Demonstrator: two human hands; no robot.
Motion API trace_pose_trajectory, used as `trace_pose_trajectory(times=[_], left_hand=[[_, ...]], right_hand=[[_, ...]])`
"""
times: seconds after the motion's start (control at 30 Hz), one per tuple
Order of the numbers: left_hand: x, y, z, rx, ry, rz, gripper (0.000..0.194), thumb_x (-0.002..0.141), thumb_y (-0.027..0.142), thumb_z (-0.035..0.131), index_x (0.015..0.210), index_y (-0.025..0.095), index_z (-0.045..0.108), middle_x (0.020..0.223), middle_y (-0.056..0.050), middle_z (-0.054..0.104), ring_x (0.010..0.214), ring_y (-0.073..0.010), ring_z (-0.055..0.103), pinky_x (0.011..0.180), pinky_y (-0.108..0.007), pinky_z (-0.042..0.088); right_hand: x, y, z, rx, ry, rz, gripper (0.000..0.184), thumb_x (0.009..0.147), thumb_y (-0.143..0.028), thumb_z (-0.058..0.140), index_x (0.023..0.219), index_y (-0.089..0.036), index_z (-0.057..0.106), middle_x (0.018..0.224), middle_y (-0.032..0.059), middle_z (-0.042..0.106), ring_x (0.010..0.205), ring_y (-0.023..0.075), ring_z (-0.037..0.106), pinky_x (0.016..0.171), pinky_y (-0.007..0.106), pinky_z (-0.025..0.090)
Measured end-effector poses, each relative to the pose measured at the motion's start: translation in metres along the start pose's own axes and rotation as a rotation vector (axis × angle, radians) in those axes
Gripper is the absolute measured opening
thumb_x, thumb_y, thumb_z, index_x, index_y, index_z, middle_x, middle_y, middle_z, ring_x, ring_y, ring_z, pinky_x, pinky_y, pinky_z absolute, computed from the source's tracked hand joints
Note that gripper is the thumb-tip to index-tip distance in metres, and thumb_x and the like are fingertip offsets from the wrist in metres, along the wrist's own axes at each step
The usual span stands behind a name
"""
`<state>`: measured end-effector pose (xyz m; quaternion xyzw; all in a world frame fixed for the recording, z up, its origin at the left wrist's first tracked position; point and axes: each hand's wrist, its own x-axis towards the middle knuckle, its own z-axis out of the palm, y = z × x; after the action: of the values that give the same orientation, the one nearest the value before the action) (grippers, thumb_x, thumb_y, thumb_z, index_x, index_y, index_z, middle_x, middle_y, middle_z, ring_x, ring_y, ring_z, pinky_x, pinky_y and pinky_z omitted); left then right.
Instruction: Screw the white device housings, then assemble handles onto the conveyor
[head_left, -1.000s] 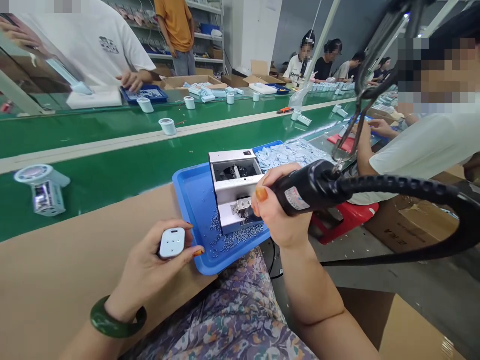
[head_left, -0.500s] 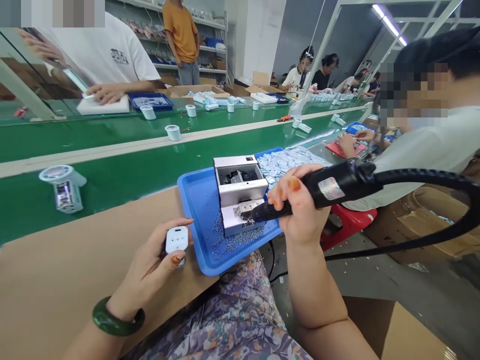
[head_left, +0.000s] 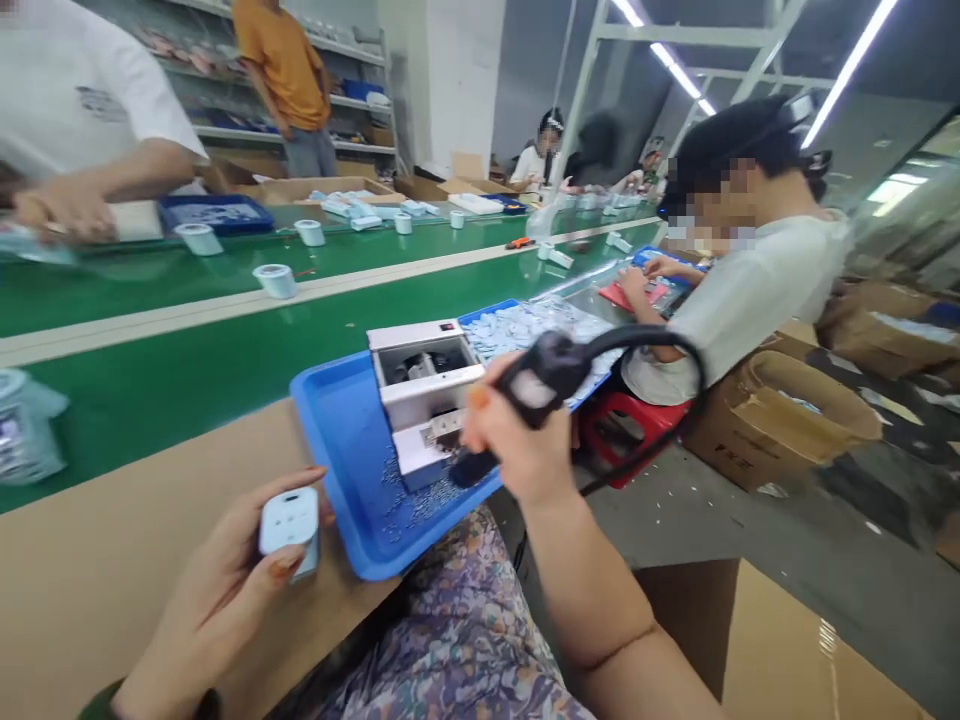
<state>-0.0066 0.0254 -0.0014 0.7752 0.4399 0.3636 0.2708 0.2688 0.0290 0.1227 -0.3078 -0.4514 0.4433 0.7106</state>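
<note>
My left hand grips a small pale-blue plastic part over the brown cardboard work surface. My right hand is wrapped round a black electric screwdriver with a thick black cable; its tip points down at the front of a white screw feeder box. The box stands in a blue tray with several loose screws scattered along its near side.
A green conveyor belt runs behind the tray, carrying small white round parts. A heap of pale-blue parts lies beyond the box. A seated person works at right, others across the belt. Cardboard boxes stand on the floor.
The camera swung right, so everything slid left in view. My right hand lowered the screwdriver from the feeder's slot to the box front. My left hand kept the pale-blue part.
</note>
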Motion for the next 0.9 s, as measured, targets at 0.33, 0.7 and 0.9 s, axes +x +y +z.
trace_pose_trajectory(times=[0.33, 0.7, 0.9], left_hand=[[0.002, 0.052, 0.011, -0.196, 0.038, -0.139, 0.047, 0.099, 0.061, 0.052, 0.128, 0.025, 0.056, 0.107, -0.007, 0.066, 0.095, -0.0259, 0.062, 0.082, -0.036, 0.049], [0.000, 0.051, 0.013, -0.161, 0.076, -0.091, 0.040, 0.099, 0.051, 0.051, 0.127, 0.024, 0.057, 0.106, -0.006, 0.066, 0.093, -0.0244, 0.063, 0.078, -0.033, 0.048], [-0.001, 0.051, 0.012, -0.146, 0.063, -0.090, 0.041, 0.097, 0.050, 0.052, 0.127, 0.023, 0.058, 0.111, -0.008, 0.066, 0.096, -0.0264, 0.063, 0.080, -0.035, 0.049]], right_hand=[[0.009, -0.027, -0.013, 0.144, 0.029, -0.148, 0.031, 0.080, -0.033, 0.078, 0.079, -0.023, 0.048, 0.059, -0.0121, 0.048, 0.040, 0.0043, 0.043, 0.047, 0.021, 0.046], [0.013, -0.004, -0.011, -0.100, 0.016, -0.320, 0.020, 0.088, -0.029, 0.075, 0.088, -0.025, 0.055, 0.064, -0.0098, 0.053, 0.045, 0.0072, 0.050, 0.050, 0.025, 0.047], [0.009, 0.005, 0.000, -0.184, -0.006, -0.252, 0.022, 0.086, -0.031, 0.075, 0.084, -0.023, 0.054, 0.066, -0.0084, 0.051, 0.047, 0.0075, 0.050, 0.049, 0.025, 0.044]])
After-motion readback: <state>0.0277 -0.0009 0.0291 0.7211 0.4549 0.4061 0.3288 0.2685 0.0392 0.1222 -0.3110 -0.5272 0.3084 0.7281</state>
